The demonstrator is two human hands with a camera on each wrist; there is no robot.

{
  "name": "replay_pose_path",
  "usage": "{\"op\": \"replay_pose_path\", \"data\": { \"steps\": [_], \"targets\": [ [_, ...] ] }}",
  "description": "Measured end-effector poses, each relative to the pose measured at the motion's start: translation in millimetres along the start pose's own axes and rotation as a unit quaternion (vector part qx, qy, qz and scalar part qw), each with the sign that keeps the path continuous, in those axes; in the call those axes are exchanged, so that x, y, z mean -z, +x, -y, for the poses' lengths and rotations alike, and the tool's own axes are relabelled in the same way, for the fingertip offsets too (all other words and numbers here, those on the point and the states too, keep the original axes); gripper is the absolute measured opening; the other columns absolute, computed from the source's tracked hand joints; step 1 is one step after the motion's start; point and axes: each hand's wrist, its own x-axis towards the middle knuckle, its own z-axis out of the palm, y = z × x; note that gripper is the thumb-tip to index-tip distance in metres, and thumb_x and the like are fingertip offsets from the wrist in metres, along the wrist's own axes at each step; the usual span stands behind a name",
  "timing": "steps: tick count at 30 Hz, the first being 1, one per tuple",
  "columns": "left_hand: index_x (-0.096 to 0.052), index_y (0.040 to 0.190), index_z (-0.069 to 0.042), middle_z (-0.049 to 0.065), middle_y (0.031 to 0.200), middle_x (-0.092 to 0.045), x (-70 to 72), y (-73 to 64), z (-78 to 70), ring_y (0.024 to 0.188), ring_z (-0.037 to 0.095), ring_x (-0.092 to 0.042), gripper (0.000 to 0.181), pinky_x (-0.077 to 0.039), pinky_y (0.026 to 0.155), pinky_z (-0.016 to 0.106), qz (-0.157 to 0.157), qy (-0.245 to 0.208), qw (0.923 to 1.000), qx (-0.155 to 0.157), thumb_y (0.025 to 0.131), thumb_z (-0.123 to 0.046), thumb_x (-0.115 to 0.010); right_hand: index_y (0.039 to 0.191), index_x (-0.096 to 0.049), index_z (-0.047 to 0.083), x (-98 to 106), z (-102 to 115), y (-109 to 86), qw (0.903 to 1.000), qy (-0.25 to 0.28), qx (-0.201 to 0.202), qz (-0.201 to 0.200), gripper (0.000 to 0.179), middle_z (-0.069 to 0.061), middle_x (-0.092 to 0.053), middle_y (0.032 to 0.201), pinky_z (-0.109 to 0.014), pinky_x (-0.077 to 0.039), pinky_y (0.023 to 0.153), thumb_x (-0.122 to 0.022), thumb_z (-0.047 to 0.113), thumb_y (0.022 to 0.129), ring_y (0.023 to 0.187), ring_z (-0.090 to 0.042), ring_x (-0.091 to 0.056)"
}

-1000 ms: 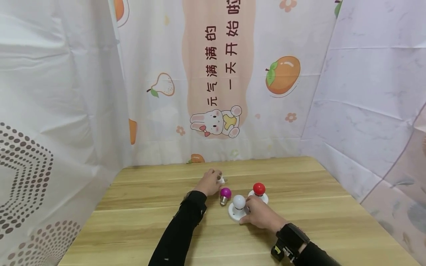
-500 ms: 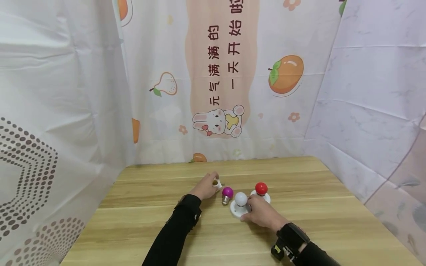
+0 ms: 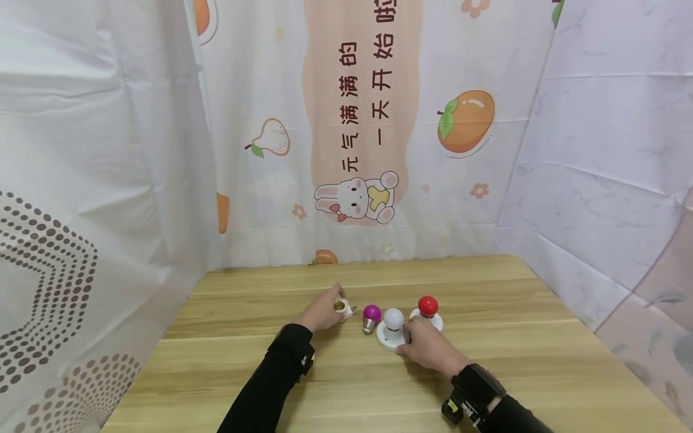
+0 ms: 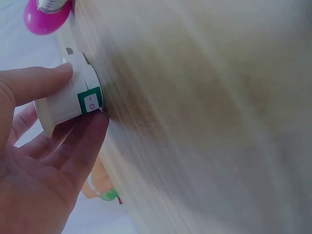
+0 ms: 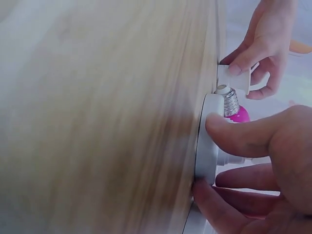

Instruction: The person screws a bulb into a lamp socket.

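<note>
My left hand (image 3: 323, 310) grips a white plug-in bulb socket (image 3: 344, 310) between thumb and fingers, close over the tabletop. A small rocker switch with a green surround (image 4: 91, 101) shows on the socket's side in the left wrist view; its brass-coloured opening faces up in the head view. My right hand (image 3: 431, 347) holds the round white base (image 5: 207, 141) of a lamp holder by its edge. A white bulb (image 3: 393, 319) stands upright in that holder. Between the hands lies a loose purple bulb (image 3: 372, 313) with a silver screw cap.
A red bulb (image 3: 428, 307) stands in another round white holder (image 3: 437, 323), just behind my right hand and partly hidden by it. The wooden table (image 3: 227, 361) ends at a printed curtain (image 3: 260, 198) at the back, with pale cloth at both sides.
My left hand has moved left and slightly toward me with the socket, away from the purple bulb. My right hand has slid the white-bulb holder slightly toward the back, closer to the red one.
</note>
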Motion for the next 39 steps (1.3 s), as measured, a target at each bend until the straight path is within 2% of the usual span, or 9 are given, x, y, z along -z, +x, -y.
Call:
{"op": "replay_pose_path", "data": {
  "steps": [4, 10, 13, 17, 22, 26, 28, 34, 39],
  "targets": [
    [-0.053, 0.128, -0.002, 0.012, 0.112, -0.064, -1.3, -8.3, -0.5, 0.099, 0.022, -0.059, 0.044, -0.051, 0.087, 0.042, -0.013, -0.012, 0.9998, 0.006, 0.09, -0.007, -0.075, 0.078, -0.068, 0.003, 3, 1, -3.9, 0.9999, -0.008, -0.006, -0.004, 0.022, -0.002, -0.052, 0.077, -0.032, -0.042, 0.066, -0.089, 0.01, 0.074, 0.074, -0.016, -0.045],
    [-0.058, 0.123, 0.001, 0.011, 0.112, -0.064, -3.1, -18.5, -0.7, 0.1, 0.022, -0.06, 0.042, -0.052, 0.087, 0.042, -0.028, -0.009, 0.9996, 0.004, 0.087, -0.007, -0.078, 0.076, -0.069, 0.003, 12, 9, -11.6, 0.9987, -0.014, -0.047, 0.01, 0.017, -0.004, -0.054, 0.08, -0.029, -0.042, 0.057, -0.085, 0.008, 0.078, 0.068, -0.015, -0.047],
    [-0.059, 0.121, 0.0, 0.011, 0.113, -0.063, -1.3, -24.9, -2.7, 0.103, 0.024, -0.06, 0.04, -0.051, 0.09, 0.043, -0.034, -0.007, 0.9994, -0.002, 0.086, -0.006, -0.079, 0.074, -0.068, 0.006, 16, 13, -14.5, 0.9984, -0.002, -0.049, 0.029, 0.014, -0.001, -0.053, 0.071, -0.026, -0.039, 0.051, -0.08, 0.007, 0.081, 0.061, -0.013, -0.047],
    [-0.06, 0.12, -0.002, 0.009, 0.113, -0.063, 1.1, -34.1, -6.4, 0.104, 0.024, -0.059, 0.039, -0.05, 0.09, 0.042, -0.04, -0.018, 0.9988, -0.021, 0.086, -0.005, -0.078, 0.083, -0.073, 0.003, 20, 20, -18.1, 0.9979, 0.017, -0.033, 0.052, 0.008, 0.001, -0.057, 0.067, -0.025, -0.037, 0.049, -0.077, 0.009, 0.083, 0.056, -0.011, -0.048],
    [-0.061, 0.118, -0.004, 0.011, 0.115, -0.065, 4.9, -46.0, -14.0, 0.107, 0.028, -0.06, 0.04, -0.051, 0.091, 0.045, -0.066, -0.009, 0.9963, -0.054, 0.083, -0.003, -0.08, 0.092, -0.076, 0.001, 24, 31, -17.7, 0.9972, 0.047, 0.027, 0.051, 0.014, 0.003, -0.06, 0.074, -0.024, -0.039, 0.054, -0.079, 0.013, 0.086, 0.062, -0.007, -0.048],
    [-0.063, 0.123, -0.004, 0.015, 0.125, -0.063, 7.8, -55.0, -21.8, 0.116, 0.032, -0.059, 0.044, -0.049, 0.096, 0.048, -0.086, -0.007, 0.9933, -0.076, 0.082, -0.002, -0.079, 0.092, -0.076, 0.005, 27, 39, -14.1, 0.9934, 0.076, 0.083, 0.023, 0.011, 0.004, -0.065, 0.078, -0.026, -0.049, 0.062, -0.079, 0.013, 0.087, 0.071, -0.005, -0.056],
    [-0.063, 0.127, -0.005, 0.016, 0.13, -0.061, 9.0, -58.9, -27.4, 0.118, 0.031, -0.058, 0.047, -0.05, 0.095, 0.046, -0.089, -0.022, 0.9922, -0.084, 0.084, -0.003, -0.078, 0.101, -0.077, 0.004, 29, 42, -12.0, 0.9906, 0.097, 0.097, 0.006, 0.016, 0.002, -0.07, 0.09, -0.031, -0.055, 0.072, -0.079, 0.013, 0.088, 0.08, -0.009, -0.062],
    [-0.057, 0.138, -0.001, 0.016, 0.128, -0.06, 10.6, -68.1, -48.2, 0.109, 0.026, -0.06, 0.054, -0.057, 0.081, 0.031, -0.084, -0.107, 0.9828, -0.125, 0.087, -0.001, -0.075, 0.112, -0.077, 0.013, 32, 55, -4.7, 0.9853, 0.127, 0.103, -0.05, 0.025, 0.001, -0.07, 0.109, -0.044, -0.056, 0.088, -0.081, 0.017, 0.088, 0.102, -0.021, -0.066],
    [-0.053, 0.138, 0.001, 0.012, 0.122, -0.062, 9.0, -74.2, -59.2, 0.106, 0.024, -0.062, 0.053, -0.058, 0.083, 0.037, -0.083, -0.164, 0.9712, -0.152, 0.089, 0.0, -0.073, 0.12, -0.074, 0.012, 30, 62, -1.0, 0.983, 0.138, 0.099, -0.069, 0.035, -0.001, -0.068, 0.119, -0.05, -0.051, 0.097, -0.082, 0.023, 0.087, 0.114, -0.026, -0.063]
  ]
}}
